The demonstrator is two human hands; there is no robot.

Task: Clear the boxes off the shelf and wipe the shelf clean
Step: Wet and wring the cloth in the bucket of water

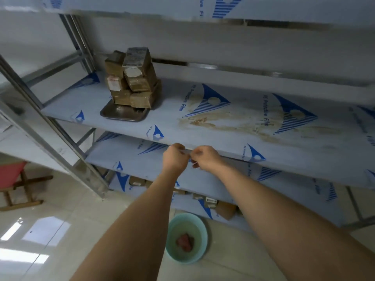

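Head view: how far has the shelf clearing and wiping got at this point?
Little looks done. A stack of brown boxes sits on a metal tray on the shelf, whose right part carries brown stains. In hand: the left hand and right hand pinch something small and pale at the front edge. Left: moving the boxes and wiping; a cloth lies in the green basin on the floor.

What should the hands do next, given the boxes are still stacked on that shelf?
Probably let go of the shelf's front edge and reach up-left to the stack of boxes on the metal tray. Both the left hand and right hand pinch something small and pale at that edge, the boxes remain uncleared, and brown stains still await wiping.
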